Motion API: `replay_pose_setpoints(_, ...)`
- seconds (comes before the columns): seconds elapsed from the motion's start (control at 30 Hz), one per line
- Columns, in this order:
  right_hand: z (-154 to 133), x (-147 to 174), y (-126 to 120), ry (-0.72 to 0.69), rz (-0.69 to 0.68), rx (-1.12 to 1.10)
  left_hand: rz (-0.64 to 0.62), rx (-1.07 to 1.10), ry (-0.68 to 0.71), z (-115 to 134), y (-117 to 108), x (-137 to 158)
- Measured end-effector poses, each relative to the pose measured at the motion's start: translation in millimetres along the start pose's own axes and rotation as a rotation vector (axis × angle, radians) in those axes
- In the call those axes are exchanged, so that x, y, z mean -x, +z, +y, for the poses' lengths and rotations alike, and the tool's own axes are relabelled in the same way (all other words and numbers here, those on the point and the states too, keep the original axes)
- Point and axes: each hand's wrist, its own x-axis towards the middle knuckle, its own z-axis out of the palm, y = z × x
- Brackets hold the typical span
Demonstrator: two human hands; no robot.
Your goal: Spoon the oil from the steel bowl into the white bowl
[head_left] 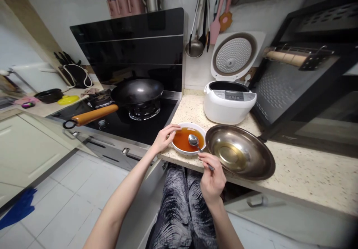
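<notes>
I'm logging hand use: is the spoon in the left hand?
No, the right hand holds the spoon, while the left hand is at the white bowl's rim.

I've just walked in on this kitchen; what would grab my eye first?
Probably the orange-brown liquid in the white bowl on the counter, with the left hand at its rim and the right hand holding a spoon. Next, the black wok on the stove to the left, and the open rice cooker behind the wide metal pan at right.
</notes>
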Motion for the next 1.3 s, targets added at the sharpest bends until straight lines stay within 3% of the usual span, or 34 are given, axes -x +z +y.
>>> replay_pose_setpoints(0.4,8,6,9,0.046,-0.029,-0.002,-0.013,-0.006,-0.006,1,-1,1)
replay_pose_setpoints(0.77,8,14,9,0.219,0.128,-0.090,-0.011,0.001,-0.009,0,-1,1)
replay_pose_setpoints(1.3,3,5,4,0.181,0.160,-0.078,-0.003,-0.003,-0.005,3,-1,-1)
